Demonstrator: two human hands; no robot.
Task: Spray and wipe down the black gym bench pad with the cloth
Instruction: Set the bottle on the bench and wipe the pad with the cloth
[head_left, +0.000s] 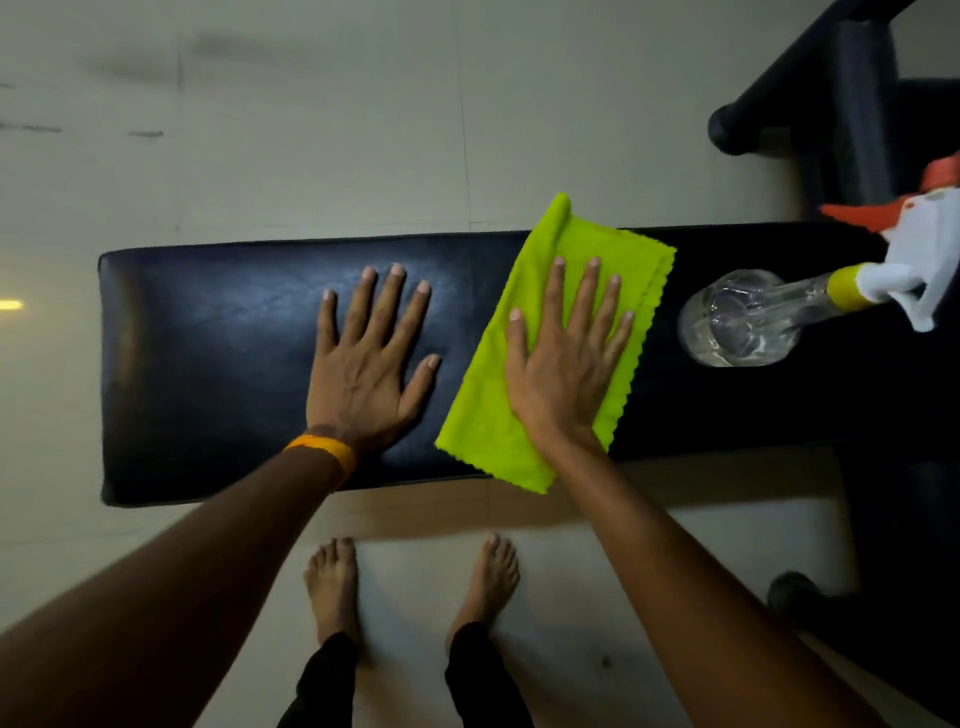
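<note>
The black gym bench pad (208, 364) runs left to right across the middle of the head view. My left hand (371, 364) lies flat on its bare surface, fingers spread, holding nothing. A lime-green cloth (483, 415) is spread on the pad just right of it. My right hand (566, 358) presses flat on top of the cloth with the fingers apart. A clear spray bottle (743, 319) with a white and orange trigger head stands on the pad's right part, a short gap from the cloth.
Pale floor tiles (311, 130) surround the bench. Black gym equipment and padded bars (857, 104) crowd the upper right and right edge. My bare feet (332, 587) stand on the floor close to the bench's near edge.
</note>
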